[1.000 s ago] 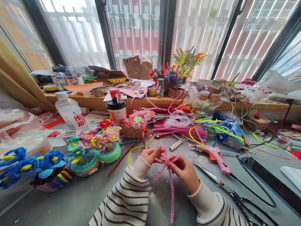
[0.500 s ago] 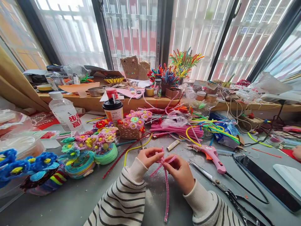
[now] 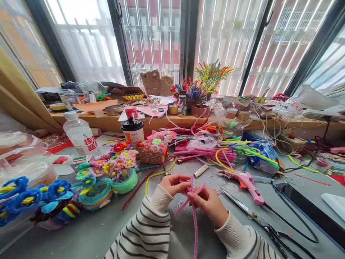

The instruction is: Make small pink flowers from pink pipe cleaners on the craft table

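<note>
Pink pipe cleaners [image 3: 195, 226] cross each other between my two hands, low over the grey table. My left hand [image 3: 176, 185] pinches them near the crossing from the left. With thumb and fingers, my right hand [image 3: 211, 205] grips them from the right. One long end hangs down toward me, and shorter ends stick out upward, to the upper right and to the lower left. The exact point where they cross is partly hidden by my fingertips.
Right of my hands lie a pink glue gun [image 3: 246, 183], large scissors [image 3: 253, 216] and a dark phone [image 3: 309, 212]. A lighter [image 3: 201, 171] and a pink pipe-cleaner bundle [image 3: 205, 154] lie beyond. Pipe-cleaner flower pots [image 3: 124, 180], a paper cup [image 3: 133, 133] and a bottle [image 3: 81, 135] stand left.
The view has shifted slightly, so the scene sits a little lower and mostly further right. Both hands keep hold of the pink pipe cleaners. The red-clad hand at the far right has left the view.
</note>
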The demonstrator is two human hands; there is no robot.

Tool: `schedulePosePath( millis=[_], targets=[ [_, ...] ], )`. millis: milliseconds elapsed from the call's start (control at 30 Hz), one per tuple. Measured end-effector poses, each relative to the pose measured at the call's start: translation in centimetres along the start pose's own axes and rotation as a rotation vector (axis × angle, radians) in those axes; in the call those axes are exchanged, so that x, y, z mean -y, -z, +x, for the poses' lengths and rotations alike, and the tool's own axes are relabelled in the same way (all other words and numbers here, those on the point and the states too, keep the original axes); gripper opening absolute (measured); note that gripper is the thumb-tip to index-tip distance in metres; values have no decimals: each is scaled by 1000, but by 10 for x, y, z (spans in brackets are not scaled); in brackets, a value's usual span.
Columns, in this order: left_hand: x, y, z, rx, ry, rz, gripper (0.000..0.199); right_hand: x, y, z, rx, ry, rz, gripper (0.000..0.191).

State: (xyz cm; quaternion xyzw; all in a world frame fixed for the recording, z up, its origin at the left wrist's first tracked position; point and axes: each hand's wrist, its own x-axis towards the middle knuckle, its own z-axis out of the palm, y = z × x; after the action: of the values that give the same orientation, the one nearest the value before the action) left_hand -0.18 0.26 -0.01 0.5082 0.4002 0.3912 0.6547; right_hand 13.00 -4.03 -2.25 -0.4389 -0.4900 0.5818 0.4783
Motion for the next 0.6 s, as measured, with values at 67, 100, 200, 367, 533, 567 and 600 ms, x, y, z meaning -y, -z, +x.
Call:
schedulePosePath(
  millis=[67, 100, 200, 367, 533, 567, 600],
  targets=[
    [1, 0, 0, 3, -13, 4, 32, 0, 0, -1, -17, 34, -30, 28],
    [2, 0, 1, -3, -23, 10, 32, 0, 0, -1, -30, 52, -38, 28],
    [6, 0, 3, -26, -40, 28, 32, 1, 0, -1, -62, 92, -40, 27],
    [8, 1, 4, -5, -25, 23, 32, 2, 0, -2, -70, 117, -41, 25],
    [6, 1, 2, 13, -29, 67, 36, 2, 0, -2, -69, 126, -35, 24],
    [5, 1, 1, 11, -29, 69, 39, 2, 1, -1, -70, 128, -37, 24],
    [5, 1, 1, 8, -30, 67, 43, 2, 1, -1, -72, 129, -38, 24]
  ],
)
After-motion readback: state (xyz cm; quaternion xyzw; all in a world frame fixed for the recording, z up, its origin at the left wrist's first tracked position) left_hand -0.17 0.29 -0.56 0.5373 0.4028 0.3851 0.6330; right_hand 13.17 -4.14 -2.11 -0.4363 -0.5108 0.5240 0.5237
